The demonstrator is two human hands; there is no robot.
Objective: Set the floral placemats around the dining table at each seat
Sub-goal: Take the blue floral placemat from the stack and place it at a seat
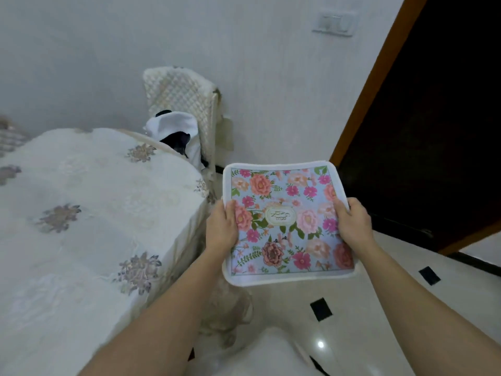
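Observation:
A floral placemat (287, 221) with a light blue ground, pink and orange flowers and a white border is held flat in the air, to the right of the dining table. My left hand (222, 226) grips its left edge and my right hand (352, 223) grips its right edge, thumbs on top. Whether more mats lie under it I cannot tell. The dining table (81, 213) fills the left side, covered with a white cloth embroidered with grey-purple flowers. No placemat shows on the visible part of the table.
A chair (184, 104) with a quilted cream cover stands at the table's far end against the white wall, with white and black cloth (176, 131) on its seat. A dark doorway (433, 131) with a wooden frame is at right. The glossy floor (379, 308) has black inset tiles.

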